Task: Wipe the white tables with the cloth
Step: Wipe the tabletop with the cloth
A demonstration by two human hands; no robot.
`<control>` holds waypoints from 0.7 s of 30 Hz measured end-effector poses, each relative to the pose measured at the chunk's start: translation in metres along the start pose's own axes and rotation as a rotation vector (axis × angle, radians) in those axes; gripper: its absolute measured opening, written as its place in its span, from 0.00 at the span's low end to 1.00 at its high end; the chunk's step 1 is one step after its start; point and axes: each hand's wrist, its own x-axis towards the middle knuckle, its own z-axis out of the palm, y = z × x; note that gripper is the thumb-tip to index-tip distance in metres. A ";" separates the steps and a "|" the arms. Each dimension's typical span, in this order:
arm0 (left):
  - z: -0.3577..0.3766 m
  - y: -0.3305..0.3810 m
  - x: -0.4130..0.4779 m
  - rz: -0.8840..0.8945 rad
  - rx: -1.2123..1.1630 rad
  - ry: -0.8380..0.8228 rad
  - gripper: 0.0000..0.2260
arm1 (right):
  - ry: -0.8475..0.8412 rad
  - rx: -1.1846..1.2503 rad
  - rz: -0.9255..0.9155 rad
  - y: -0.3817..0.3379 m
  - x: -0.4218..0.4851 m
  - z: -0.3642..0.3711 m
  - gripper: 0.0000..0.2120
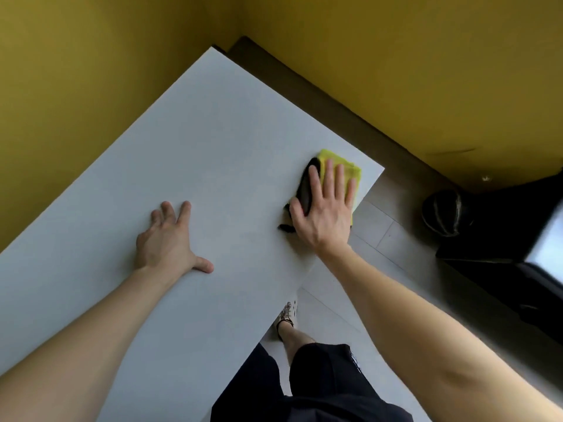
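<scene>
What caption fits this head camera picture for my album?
Right hand presses a yellow-and-black cloth on the white table; left hand rests on it too.

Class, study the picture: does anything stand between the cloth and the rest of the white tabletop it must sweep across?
Only the left hand, resting spread on the white table left of the yellow cloth, which the right hand presses flat near the corner. Nothing else shows on the tabletop.

1. Nothing readable anywhere: no text, labels, brands or numbers.
2. Yellow cloth (347, 172) and white worktop (213, 147): both plain, no print.
3. White marks (354, 359) on the black shorts (320, 379), way too blurry to read as letters.
</scene>
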 end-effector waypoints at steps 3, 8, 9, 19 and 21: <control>-0.001 -0.006 -0.003 0.011 -0.006 -0.010 0.74 | -0.140 0.096 -0.446 -0.054 -0.080 0.013 0.39; -0.010 -0.028 -0.009 0.069 -0.067 -0.075 0.70 | -0.191 0.093 -0.791 -0.030 -0.035 0.022 0.41; -0.011 -0.035 -0.009 0.061 -0.085 -0.068 0.69 | -0.157 0.068 -0.715 -0.016 -0.004 0.020 0.41; 0.018 -0.100 -0.007 -0.291 -0.196 -0.155 0.77 | -0.083 -0.024 -0.434 -0.068 0.032 0.022 0.41; 0.021 -0.102 -0.004 -0.291 -0.215 -0.171 0.78 | -0.201 0.043 -0.722 -0.108 -0.032 0.031 0.41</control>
